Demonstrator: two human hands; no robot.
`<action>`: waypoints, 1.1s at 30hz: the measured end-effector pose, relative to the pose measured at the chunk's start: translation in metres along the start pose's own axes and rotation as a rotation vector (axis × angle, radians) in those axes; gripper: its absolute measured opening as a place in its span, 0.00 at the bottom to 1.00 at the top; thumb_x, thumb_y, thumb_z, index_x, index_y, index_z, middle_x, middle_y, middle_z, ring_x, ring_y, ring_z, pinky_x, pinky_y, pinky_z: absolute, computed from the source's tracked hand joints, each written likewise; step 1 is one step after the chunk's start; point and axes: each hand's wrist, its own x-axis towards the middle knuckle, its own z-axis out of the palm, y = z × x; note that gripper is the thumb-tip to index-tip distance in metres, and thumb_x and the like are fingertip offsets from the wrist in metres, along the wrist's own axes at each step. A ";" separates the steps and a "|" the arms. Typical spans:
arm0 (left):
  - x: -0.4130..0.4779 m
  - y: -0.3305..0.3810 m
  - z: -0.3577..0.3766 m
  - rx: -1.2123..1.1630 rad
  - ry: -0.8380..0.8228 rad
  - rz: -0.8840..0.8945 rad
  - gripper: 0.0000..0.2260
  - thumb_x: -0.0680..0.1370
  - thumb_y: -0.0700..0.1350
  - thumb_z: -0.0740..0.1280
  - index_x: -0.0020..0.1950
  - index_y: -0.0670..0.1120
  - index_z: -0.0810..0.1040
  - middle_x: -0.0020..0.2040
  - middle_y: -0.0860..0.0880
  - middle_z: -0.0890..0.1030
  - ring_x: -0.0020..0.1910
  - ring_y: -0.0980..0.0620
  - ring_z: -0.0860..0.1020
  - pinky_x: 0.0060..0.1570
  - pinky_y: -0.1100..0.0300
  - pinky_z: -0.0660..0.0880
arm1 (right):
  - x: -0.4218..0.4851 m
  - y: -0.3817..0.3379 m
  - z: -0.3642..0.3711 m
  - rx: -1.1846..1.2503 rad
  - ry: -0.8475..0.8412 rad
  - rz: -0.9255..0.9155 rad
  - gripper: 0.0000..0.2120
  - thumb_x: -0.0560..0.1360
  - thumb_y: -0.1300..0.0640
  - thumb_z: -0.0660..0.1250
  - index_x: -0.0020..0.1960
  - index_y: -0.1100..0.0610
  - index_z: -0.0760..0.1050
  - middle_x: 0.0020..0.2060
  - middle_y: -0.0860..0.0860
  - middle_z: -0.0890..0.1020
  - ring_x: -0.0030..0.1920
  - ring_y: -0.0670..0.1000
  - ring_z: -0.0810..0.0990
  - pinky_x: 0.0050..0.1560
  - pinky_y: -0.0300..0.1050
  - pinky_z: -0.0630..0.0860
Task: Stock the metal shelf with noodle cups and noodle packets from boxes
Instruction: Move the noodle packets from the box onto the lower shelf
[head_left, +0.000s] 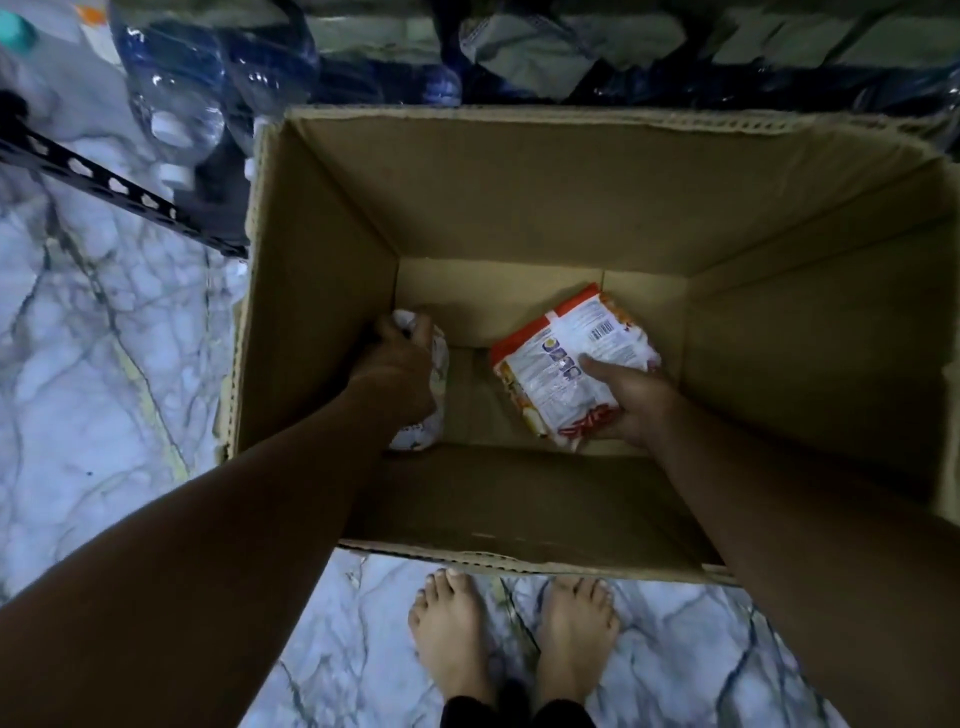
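I look down into a deep cardboard box (519, 197) standing on the floor. Both my arms reach to its bottom. My right hand (631, 397) grips a stack of orange-and-white noodle packets (566, 358), thumb on top, printed backs facing up. My left hand (402, 364) holds a white noodle packet (436, 389) in the bottom left corner; my hand covers most of it. The rest of the box bottom is bare cardboard.
The box sits on a white marble floor (93, 364). A black perforated metal shelf bar (119, 192) crosses the upper left. Large plastic water bottles (182, 104) and dark wrapped packs lie behind the box. My bare feet (514, 634) stand at its near edge.
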 end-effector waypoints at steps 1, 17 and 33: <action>0.001 -0.004 -0.001 -0.026 -0.003 0.012 0.44 0.79 0.51 0.72 0.83 0.44 0.45 0.75 0.30 0.54 0.61 0.35 0.77 0.55 0.48 0.77 | 0.003 0.001 -0.001 0.047 0.008 -0.043 0.17 0.75 0.57 0.77 0.61 0.54 0.77 0.58 0.58 0.85 0.47 0.59 0.86 0.48 0.66 0.81; -0.025 0.010 -0.015 0.030 0.083 0.134 0.48 0.79 0.51 0.71 0.82 0.63 0.36 0.78 0.44 0.56 0.70 0.38 0.67 0.55 0.46 0.77 | -0.045 -0.005 -0.039 -1.835 -0.275 -1.282 0.29 0.72 0.61 0.71 0.71 0.46 0.74 0.73 0.52 0.73 0.81 0.58 0.57 0.78 0.62 0.40; -0.004 0.001 -0.007 -0.393 0.015 0.075 0.55 0.74 0.54 0.78 0.83 0.59 0.36 0.75 0.37 0.67 0.67 0.36 0.75 0.63 0.48 0.73 | -0.040 0.014 0.070 -0.651 0.303 -0.489 0.58 0.65 0.40 0.81 0.79 0.41 0.42 0.72 0.59 0.64 0.68 0.64 0.71 0.63 0.61 0.76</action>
